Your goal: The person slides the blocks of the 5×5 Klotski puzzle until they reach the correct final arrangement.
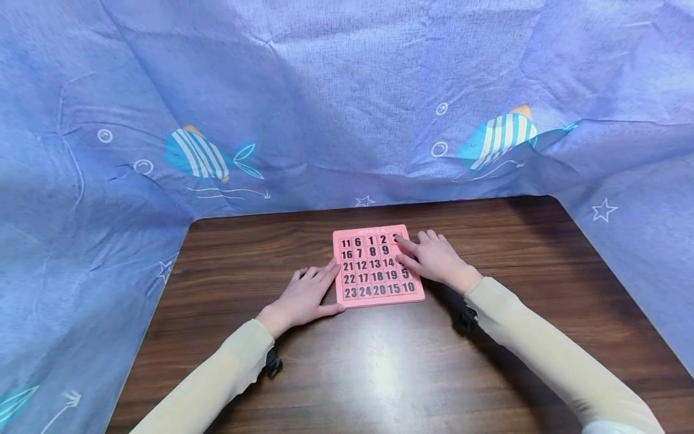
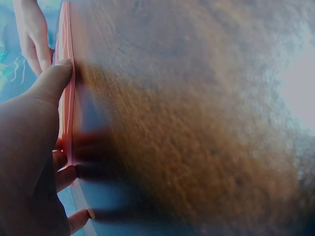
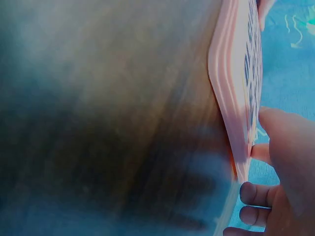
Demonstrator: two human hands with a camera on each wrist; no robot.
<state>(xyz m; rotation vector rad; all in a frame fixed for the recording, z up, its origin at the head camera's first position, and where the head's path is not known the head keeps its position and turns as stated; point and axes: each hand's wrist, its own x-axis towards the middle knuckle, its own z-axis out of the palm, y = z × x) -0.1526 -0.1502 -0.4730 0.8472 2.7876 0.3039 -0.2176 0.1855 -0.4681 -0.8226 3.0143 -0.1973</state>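
A pink sliding number puzzle (image 1: 378, 276) lies flat on the table, its black-numbered tiles in a square grid. My left hand (image 1: 303, 298) rests at its left side, the thumb against the near left corner and fingertips along the left edge. From the right, my right hand (image 1: 439, 259) reaches over the board. Its index fingertip touches the 3 tile in the far right corner, and its thumb lies over the right column lower down. Plain pink shows right of the 9 tile. The thumb hides part of the column. The right wrist view shows the puzzle's layered edge (image 3: 229, 93).
The dark wood-grain table (image 1: 374, 374) reflects a bright patch of light near the front. Blue cloth (image 1: 347, 108) printed with striped fish hangs behind it and down both sides. Black straps (image 1: 273, 363) show at both wrists, below light sleeves.
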